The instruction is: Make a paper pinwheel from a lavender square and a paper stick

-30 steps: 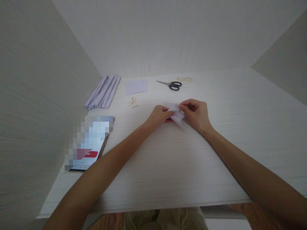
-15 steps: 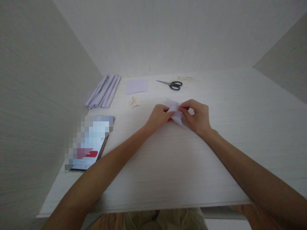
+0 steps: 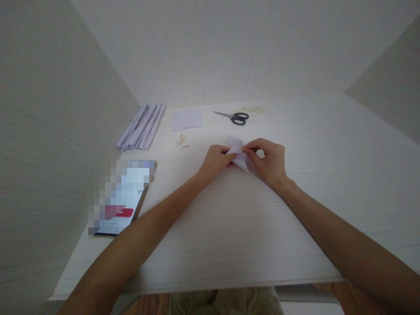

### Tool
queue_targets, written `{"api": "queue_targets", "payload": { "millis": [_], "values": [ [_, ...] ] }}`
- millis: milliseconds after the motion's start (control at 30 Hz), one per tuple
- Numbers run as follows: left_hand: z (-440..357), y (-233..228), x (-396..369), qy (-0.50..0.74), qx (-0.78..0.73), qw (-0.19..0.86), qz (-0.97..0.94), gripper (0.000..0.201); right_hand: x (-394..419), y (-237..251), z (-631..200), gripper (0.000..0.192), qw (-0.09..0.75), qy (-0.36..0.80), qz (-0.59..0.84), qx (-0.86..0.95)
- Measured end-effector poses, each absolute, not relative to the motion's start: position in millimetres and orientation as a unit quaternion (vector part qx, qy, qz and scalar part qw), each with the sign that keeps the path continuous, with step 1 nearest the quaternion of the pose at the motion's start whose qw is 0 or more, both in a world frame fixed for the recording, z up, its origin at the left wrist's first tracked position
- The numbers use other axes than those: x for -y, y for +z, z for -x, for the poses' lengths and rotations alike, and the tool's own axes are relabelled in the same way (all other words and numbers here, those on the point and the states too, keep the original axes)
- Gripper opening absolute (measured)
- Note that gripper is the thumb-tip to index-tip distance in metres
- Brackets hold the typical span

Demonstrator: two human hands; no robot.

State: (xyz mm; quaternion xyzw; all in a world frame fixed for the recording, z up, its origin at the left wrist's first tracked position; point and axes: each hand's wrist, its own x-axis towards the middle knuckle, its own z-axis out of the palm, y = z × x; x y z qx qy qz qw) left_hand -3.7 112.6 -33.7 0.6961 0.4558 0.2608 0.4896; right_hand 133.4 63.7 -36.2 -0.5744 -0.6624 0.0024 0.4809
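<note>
Between my hands, above the middle of the table, is a pale lilac paper pinwheel (image 3: 241, 162) with its corners curled in toward the centre. My left hand (image 3: 216, 161) is closed on its left side, thumb on top and fingers partly hidden beneath. My right hand (image 3: 267, 159) pinches at the pinwheel's centre with thumb and forefinger. Anything small within that pinch is too fine to make out. Black-handled scissors (image 3: 238, 118) lie beyond the hands, blades pointing left. Nearer my left hand is a small pile of short thin sticks (image 3: 181, 141).
On the white table (image 3: 229, 245), a flat lilac paper sheet (image 3: 187, 120) lies at the back, beside a stack of rolled paper tubes (image 3: 141, 127). A lit phone (image 3: 127, 197) rests by my left forearm. Small pale bits (image 3: 252, 109) lie behind the scissors. Walls enclose the back and sides.
Both hands keep their hold on the pinwheel and have barely moved. The whole view has shifted very slightly.
</note>
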Motion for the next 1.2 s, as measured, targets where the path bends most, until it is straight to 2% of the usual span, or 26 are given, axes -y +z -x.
{"api": "queue_targets", "payload": {
  "millis": [200,400,533,733,933,1200],
  "values": [
    [2.1,-32.7,-110.3,0.306,-0.445,0.434,-0.721,0.021,-62.9,-38.7,-133.7,0.008,0.472,-0.033,0.556,0.683],
    [2.1,-27.4,-103.1,0.368,-0.425,0.252,-0.788,0.021,-62.0,-41.9,-131.6,0.012,0.436,-0.044,0.587,0.681],
    [5.0,-27.3,-94.5,0.372,-0.384,0.122,-0.836,0.02,-60.1,-39.6,-126.0,0.013,0.484,0.036,0.618,0.619],
    [8.8,-31.7,-91.7,0.356,-0.299,-0.031,-0.885,0.032,-58.5,-36.3,-122.4,0.013,0.545,0.15,0.612,0.553],
    [10.4,-33.2,-95.3,0.371,-0.243,-0.08,-0.893,0.034,-60.3,-42.0,-125.7,0.012,0.571,0.163,0.6,0.535],
    [9.7,-34.1,-94.7,0.358,-0.25,-0.071,-0.897,0.035,-60.2,-39.8,-125.9,0.014,0.568,0.173,0.592,0.545]
  ]
}}
